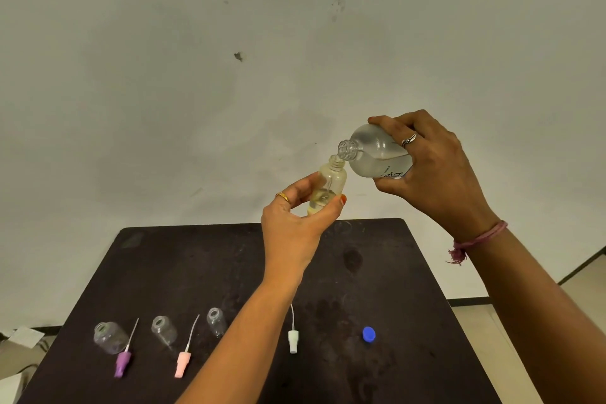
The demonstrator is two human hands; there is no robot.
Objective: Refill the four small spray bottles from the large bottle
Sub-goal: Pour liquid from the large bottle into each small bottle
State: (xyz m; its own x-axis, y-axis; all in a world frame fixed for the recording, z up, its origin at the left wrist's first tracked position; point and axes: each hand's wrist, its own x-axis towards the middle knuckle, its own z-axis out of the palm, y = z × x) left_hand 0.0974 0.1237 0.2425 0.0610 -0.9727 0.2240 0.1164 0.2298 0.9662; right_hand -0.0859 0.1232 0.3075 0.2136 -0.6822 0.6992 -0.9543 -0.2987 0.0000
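Observation:
My right hand point(436, 170) grips the large clear bottle point(373, 154), tipped with its open neck down to the left. Its mouth touches the mouth of a small clear spray bottle point(329, 182), which my left hand point(295, 220) pinches upright above the table's far edge. A little liquid sits in the small bottle's bottom. Three more small bottles stand uncapped near the front of the dark table point(410, 272): one at the left point(110, 336), one in the middle point(164, 330) and one point(216, 320) beside my left forearm.
Spray tops lie loose on the table: a purple one point(123, 362), a pink one point(182, 362) and a white one point(293, 339). A blue cap point(369, 334) lies to the right. A pale wall stands behind the table.

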